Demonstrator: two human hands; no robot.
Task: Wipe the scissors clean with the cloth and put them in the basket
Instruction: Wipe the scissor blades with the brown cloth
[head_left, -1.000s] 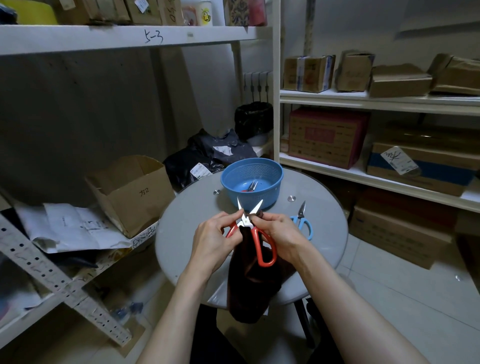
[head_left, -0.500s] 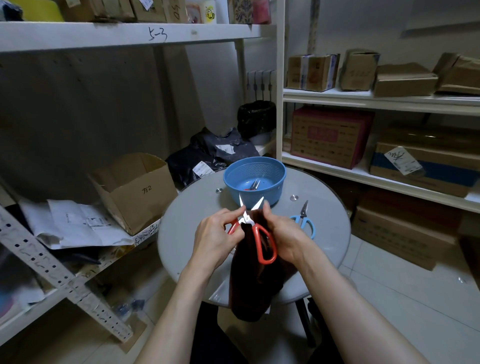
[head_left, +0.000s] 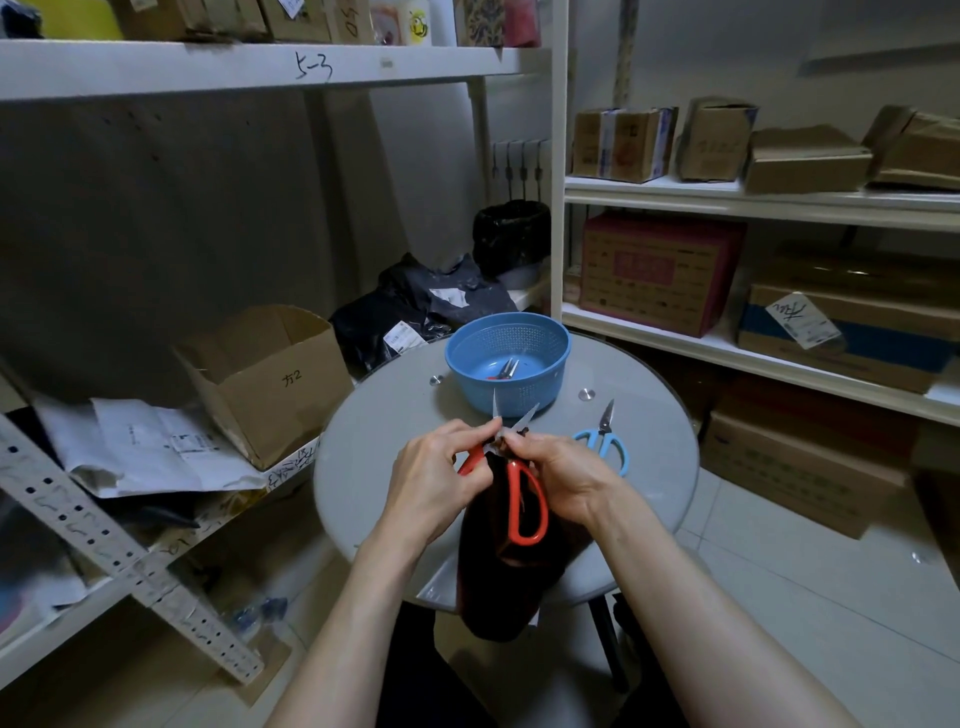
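Smooth and round, the table (head_left: 374, 467) is bearing a perforated blue basket (head_left: 550, 374). Before it, the left hand (head_left: 431, 483) is gripping red-handled scissors (head_left: 513, 499), blades spread; the right hand (head_left: 566, 478) is pinching dark cloth (head_left: 504, 592) against them.

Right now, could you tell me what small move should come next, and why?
Probably slide the right hand, pinching the cloth, up one blade toward its tip: the left hand holds the red scissors open, the cloth sits near the pivot, and both tips are bare.
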